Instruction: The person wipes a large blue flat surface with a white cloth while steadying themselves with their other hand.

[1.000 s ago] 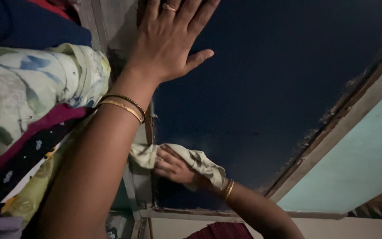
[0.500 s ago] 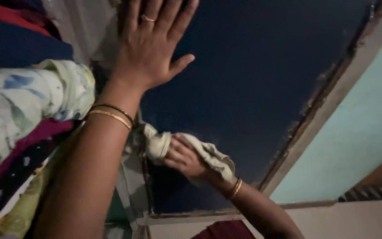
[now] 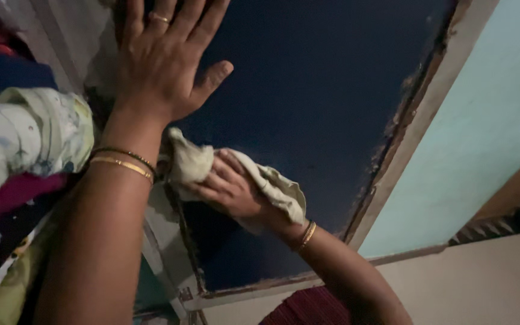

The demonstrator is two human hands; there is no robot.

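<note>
Both hands are on the dark blue panel (image 3: pixel 308 90); my left hand (image 3: pixel 160 63) lies flat and spread, gripping nothing; my right hand (image 3: pixel 230 189) presses a bunched pale cloth (image 3: pixel 272 183) near its lower left corner; dusty smears above look unwiped, I judge.

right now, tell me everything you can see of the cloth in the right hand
The cloth is a pale, cream-greenish rag, soft and crumpled, looking like worn cotton. The right hand bunches it against the dark blue panel, fingers spread over its middle. One wad sticks out left near the left wrist; another fold drapes back toward the right wrist's bangles.
</note>
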